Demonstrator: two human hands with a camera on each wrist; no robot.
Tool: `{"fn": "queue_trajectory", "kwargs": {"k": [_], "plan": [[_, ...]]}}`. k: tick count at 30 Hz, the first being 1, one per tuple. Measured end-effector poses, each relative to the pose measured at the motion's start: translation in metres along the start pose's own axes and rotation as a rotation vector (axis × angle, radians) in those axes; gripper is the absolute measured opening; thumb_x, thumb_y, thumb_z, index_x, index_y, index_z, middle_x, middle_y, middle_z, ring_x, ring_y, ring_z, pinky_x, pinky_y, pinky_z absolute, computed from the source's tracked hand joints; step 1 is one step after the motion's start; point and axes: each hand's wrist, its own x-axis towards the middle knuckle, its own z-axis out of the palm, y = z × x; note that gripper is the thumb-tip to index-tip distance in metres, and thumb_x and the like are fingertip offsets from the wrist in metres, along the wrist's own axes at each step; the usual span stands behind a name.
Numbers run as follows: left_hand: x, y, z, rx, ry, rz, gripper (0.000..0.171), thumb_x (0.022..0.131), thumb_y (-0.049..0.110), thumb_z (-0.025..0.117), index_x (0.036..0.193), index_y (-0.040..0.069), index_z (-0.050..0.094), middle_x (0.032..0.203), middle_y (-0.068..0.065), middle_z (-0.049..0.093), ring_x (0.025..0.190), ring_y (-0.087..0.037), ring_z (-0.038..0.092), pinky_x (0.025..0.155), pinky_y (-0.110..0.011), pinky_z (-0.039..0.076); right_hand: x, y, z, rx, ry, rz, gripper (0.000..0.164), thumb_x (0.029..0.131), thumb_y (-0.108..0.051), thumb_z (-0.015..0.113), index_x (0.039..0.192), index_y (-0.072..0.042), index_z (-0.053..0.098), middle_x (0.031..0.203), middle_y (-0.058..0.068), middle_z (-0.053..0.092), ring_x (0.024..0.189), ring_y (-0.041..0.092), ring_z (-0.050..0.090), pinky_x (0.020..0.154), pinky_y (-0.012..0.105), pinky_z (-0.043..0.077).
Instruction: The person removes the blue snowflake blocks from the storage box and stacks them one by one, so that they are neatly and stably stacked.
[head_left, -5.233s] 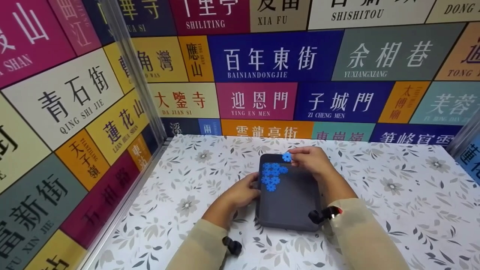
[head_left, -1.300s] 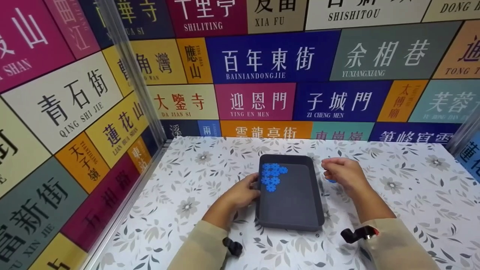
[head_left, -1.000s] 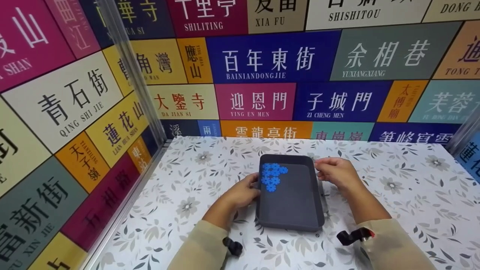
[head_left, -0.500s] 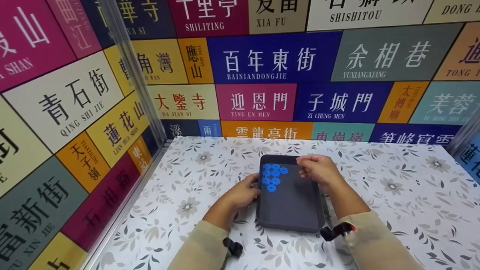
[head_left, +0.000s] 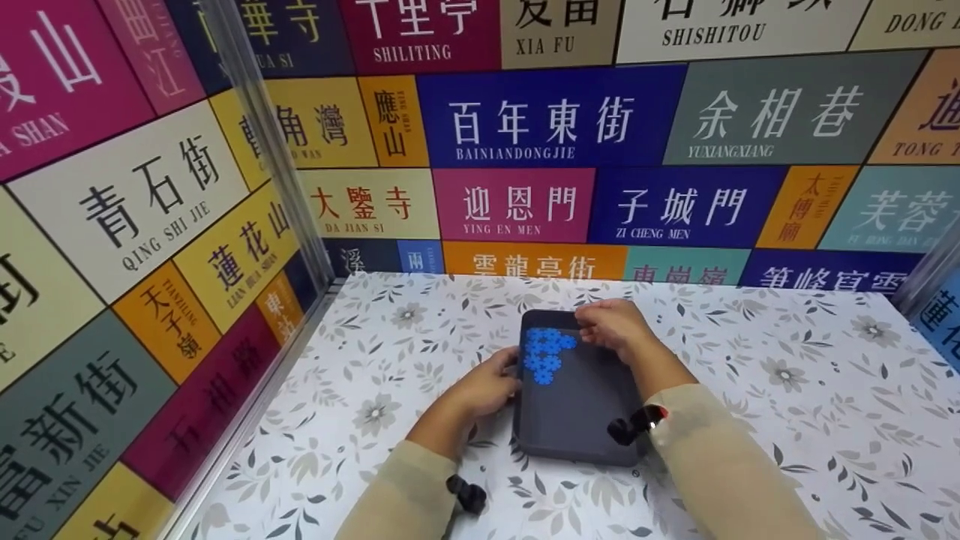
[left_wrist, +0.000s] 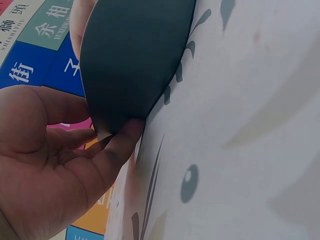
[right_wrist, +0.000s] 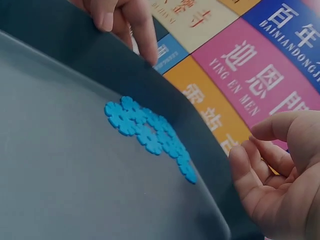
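My left hand (head_left: 484, 384) grips the left wall of a dark grey rectangular tray (head_left: 581, 427). In the left wrist view, that hand's thumb and fingers (left_wrist: 131, 130) meet at a corner of the tray. Several blue flower-shaped interlocking discs (head_left: 547, 349) lie close together in the tray's far left part. My right hand (head_left: 616, 330) is over the far right part of the tray, to the right of the discs. Seen from the right wrist, the right hand (right_wrist: 280, 167) has loosely curled fingers, tips close together, with nothing visible between them.
The tray stands on a table (head_left: 750, 450) with a white leaf-and-flower cover. Sign-patterned wall panels (head_left: 540, 120) rise behind it, and a metal frame post (head_left: 277, 142) stands at the left corner. My right forearm hides part of the table.
My right hand held a blue disc above the tray, then went right of it with a disc partly visible beneath. It has since moved left over the tray. The left hand stayed put.
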Motion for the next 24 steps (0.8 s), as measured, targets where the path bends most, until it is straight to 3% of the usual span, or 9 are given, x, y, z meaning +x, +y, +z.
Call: {"fn": "queue_trajectory", "kwargs": {"k": [8, 13, 19, 24], "plan": [[0.001, -0.002, 0.0, -0.055, -0.041, 0.011, 0.072, 0.097, 0.001, 0.054, 0.166, 0.008, 0.036, 0.167, -0.017, 0.047, 0.143, -0.034, 0.057, 0.112, -0.05, 0.055, 0.017, 0.014, 0.008, -0.178, 0.076, -0.059, 0.03, 0.092, -0.011, 0.074, 0.117, 0.006, 0.073, 0.078, -0.001, 0.07, 0.064, 0.008, 0.065, 0.062, 0.022, 0.061], [0.001, -0.001, 0.0, 0.014, -0.024, 0.018, 0.072, 0.097, 0.003, 0.056, 0.166, 0.009, 0.038, 0.167, -0.016, 0.048, 0.149, -0.034, 0.051, 0.118, -0.051, 0.05, 0.02, 0.023, 0.009, -0.333, 0.106, -0.088, 0.028, 0.092, -0.017, 0.078, 0.113, 0.001, 0.076, 0.079, -0.003, 0.07, 0.067, 0.007, 0.063, 0.062, 0.02, 0.058], [0.001, -0.002, -0.001, 0.042, -0.008, 0.017, 0.072, 0.097, 0.004, 0.057, 0.166, 0.01, 0.038, 0.167, -0.015, 0.048, 0.153, -0.035, 0.048, 0.121, -0.052, 0.047, 0.02, 0.027, 0.007, -0.489, 0.074, -0.129, 0.035, 0.088, -0.021, 0.083, 0.117, -0.002, 0.078, 0.101, 0.008, 0.077, 0.074, 0.011, 0.065, 0.065, 0.022, 0.054], [0.0, -0.003, -0.001, 0.032, -0.006, 0.012, 0.072, 0.098, 0.005, 0.057, 0.167, 0.011, 0.038, 0.167, -0.015, 0.047, 0.153, -0.035, 0.048, 0.122, -0.052, 0.047, 0.021, 0.03, 0.006, -0.559, 0.032, -0.138, 0.041, 0.084, -0.014, 0.085, 0.123, -0.004, 0.077, 0.124, 0.016, 0.077, 0.093, 0.021, 0.069, 0.076, 0.027, 0.056]]}}
